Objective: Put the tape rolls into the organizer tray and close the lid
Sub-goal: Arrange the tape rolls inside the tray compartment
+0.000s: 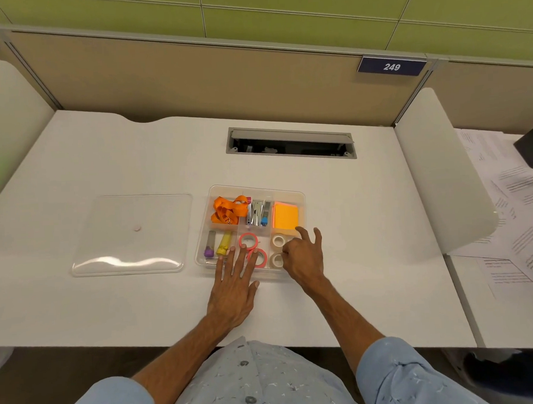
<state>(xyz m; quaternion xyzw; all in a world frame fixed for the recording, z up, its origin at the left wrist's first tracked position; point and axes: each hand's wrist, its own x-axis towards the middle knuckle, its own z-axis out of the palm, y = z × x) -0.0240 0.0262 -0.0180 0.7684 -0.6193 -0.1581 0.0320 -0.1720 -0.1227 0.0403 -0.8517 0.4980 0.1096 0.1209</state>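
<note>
A clear organizer tray [300, 197] sits mid-desk. Two pink tape rolls lie in its front middle compartment, one at the back [248, 240] and one nearer me [260, 257]. Two white tape rolls lie in the front right compartment, one behind [278, 240] and one in front [276, 260]. My left hand [234, 288] lies flat with fingers spread, its fingertips over the tray's front edge and the near pink roll. My right hand [303, 255] hovers over the front right compartment, fingers loosely curled beside the white rolls and holding nothing that I can see. The clear lid [131, 235] lies flat to the left.
The tray also holds an orange lanyard [228, 209], metal clips [258, 213], orange sticky notes [286, 216] and markers [218, 244]. A cable hatch [290, 145] opens behind it. White dividers flank the desk; papers [512, 207] lie on the neighbouring desk at right.
</note>
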